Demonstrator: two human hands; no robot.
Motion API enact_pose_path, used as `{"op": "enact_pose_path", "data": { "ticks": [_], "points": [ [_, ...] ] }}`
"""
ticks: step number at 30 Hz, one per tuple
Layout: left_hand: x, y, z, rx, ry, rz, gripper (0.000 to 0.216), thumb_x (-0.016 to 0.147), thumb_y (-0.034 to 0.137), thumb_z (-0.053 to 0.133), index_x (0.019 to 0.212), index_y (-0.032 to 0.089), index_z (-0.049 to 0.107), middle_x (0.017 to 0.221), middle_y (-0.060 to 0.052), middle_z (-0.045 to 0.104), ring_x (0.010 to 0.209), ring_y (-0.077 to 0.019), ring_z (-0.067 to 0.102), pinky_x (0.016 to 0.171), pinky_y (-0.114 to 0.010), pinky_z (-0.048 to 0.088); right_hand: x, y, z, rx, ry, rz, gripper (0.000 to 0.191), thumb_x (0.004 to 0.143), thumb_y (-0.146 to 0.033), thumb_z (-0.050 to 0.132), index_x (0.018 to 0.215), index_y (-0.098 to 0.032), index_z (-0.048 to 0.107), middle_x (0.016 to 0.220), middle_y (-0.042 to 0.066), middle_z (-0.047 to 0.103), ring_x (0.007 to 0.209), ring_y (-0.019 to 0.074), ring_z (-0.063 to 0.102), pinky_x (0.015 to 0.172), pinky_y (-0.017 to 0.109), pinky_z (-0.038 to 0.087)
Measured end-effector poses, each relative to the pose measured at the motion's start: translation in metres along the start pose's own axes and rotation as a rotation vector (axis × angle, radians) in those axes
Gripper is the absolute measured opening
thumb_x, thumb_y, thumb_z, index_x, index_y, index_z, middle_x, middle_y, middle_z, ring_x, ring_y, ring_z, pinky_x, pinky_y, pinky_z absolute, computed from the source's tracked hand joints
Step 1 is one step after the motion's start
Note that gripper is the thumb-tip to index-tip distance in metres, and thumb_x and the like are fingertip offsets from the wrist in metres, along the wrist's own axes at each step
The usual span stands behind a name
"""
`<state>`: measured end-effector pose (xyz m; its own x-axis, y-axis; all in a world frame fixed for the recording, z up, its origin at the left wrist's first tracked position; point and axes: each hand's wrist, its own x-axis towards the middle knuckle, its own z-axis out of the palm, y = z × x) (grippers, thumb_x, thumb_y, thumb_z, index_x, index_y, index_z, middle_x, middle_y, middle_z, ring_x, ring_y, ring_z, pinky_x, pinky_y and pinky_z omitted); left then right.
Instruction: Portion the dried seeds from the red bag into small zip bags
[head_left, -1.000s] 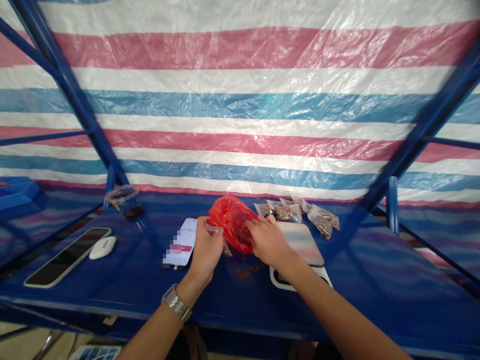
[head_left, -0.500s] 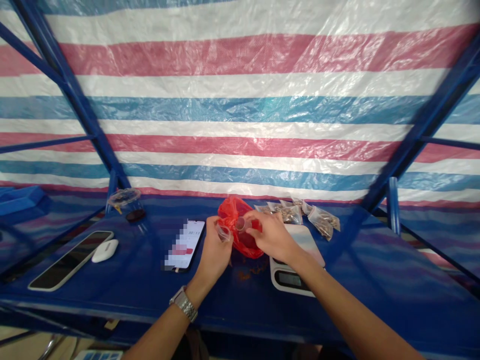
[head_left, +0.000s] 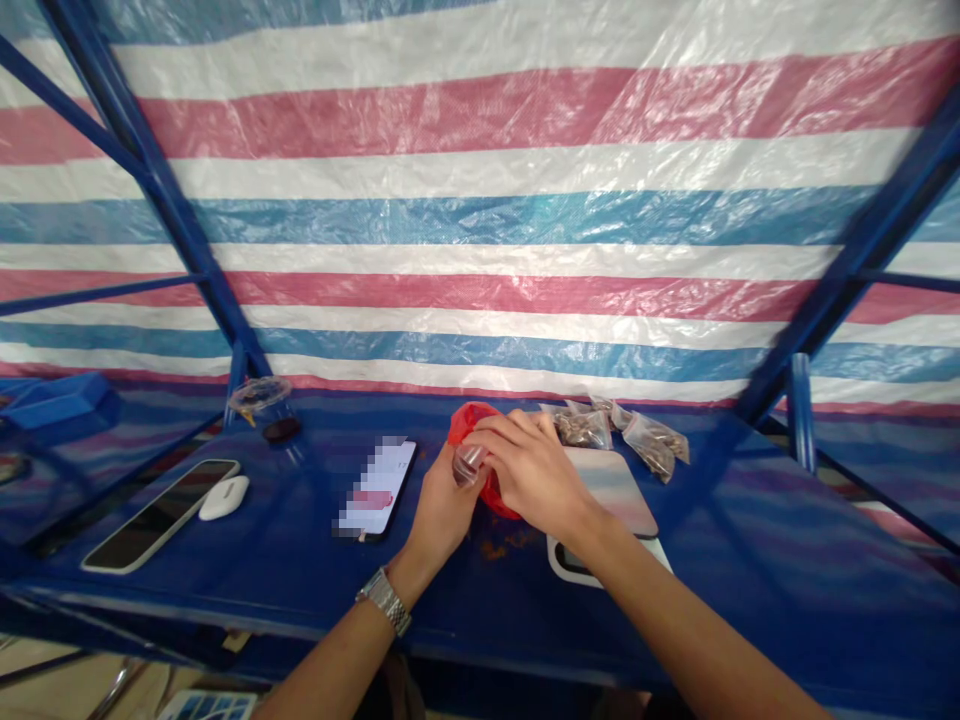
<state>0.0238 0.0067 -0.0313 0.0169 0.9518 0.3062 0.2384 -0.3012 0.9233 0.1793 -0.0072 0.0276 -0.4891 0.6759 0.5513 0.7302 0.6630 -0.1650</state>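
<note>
Allowing narrow room right of a lit phone [head_left: 379,490], well inside the front edge. Grasping with the left hand [head_left: 442,505] a small clear bag [head_left: 470,462], apparently not yet closed, by the red bag [head_left: 468,413]. Curving the right hand [head_left: 534,478] over both; cannot tell its grip. Counting beyond the scale [head_left: 613,487] at least 3 filled bags [head_left: 651,445], seemingly done. Offering wider room rightward along the blue table [head_left: 787,570].

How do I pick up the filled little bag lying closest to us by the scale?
Probably pinch the near end of the little bag, coming from the front right: that end sticks out from the other bags, and the scale is left.
</note>
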Motion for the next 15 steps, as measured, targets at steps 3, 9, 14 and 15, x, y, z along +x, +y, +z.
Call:
{"op": "enact_pose_path", "data": {
  "ticks": [3, 9, 14, 15],
  "points": [
    [0.000, -0.001, -0.001, 0.019, -0.003, 0.002, 0.020, 0.086, 0.026, 0.069, 0.103, 0.020, 0.061, 0.094, -0.002, 0.072, 0.085, -0.0201, 0.070, 0.078, -0.031, 0.050, 0.001, 0.000, 0.001, -0.020, -0.018, -0.043, 0.040, 0.096, -0.004, 0.050, 0.124, -0.025, 0.068, 0.127, 0.005, 0.071, 0.109, 0.0250, 0.055, 0.089, 0.041, 0.030],
    [0.000, 0.000, -0.002, -0.022, -0.013, -0.016, 0.027, 0.086, 0.025, 0.067, 0.110, 0.020, 0.056, 0.101, -0.004, 0.071, 0.092, -0.0207, 0.070, 0.085, -0.034, 0.051, 0.000, 0.003, 0.001, -0.021, 0.006, -0.053, 0.036, 0.102, -0.012, 0.050, 0.129, -0.027, 0.067, 0.128, 0.005, 0.070, 0.111, 0.0240, 0.056, 0.090, 0.040, 0.032],
    [0.002, -0.003, -0.008, -0.040, 0.042, -0.069, 0.054, 0.082, 0.034, 0.075, 0.126, 0.020, 0.047, 0.095, -0.001, 0.065, 0.083, -0.0181, 0.067, 0.082, -0.033, 0.052, -0.002, 0.015, -0.003, -0.047, 0.089, 0.088, 0.032, 0.104, -0.022, 0.050, 0.132, -0.026, 0.066, 0.131, 0.008, 0.068, 0.113, 0.0250, 0.057, 0.093, 0.041, 0.034],
    [0.002, -0.005, -0.011, -0.037, 0.056, -0.074, 0.059, 0.080, 0.036, 0.076, 0.128, 0.020, 0.045, 0.096, -0.001, 0.063, 0.082, -0.0178, 0.066, 0.082, -0.033, 0.052, -0.003, 0.017, -0.004, -0.058, 0.092, 0.131, 0.031, 0.104, -0.022, 0.051, 0.131, -0.025, 0.066, 0.130, 0.008, 0.068, 0.113, 0.0256, 0.057, 0.093, 0.041, 0.034]
  ]
}}
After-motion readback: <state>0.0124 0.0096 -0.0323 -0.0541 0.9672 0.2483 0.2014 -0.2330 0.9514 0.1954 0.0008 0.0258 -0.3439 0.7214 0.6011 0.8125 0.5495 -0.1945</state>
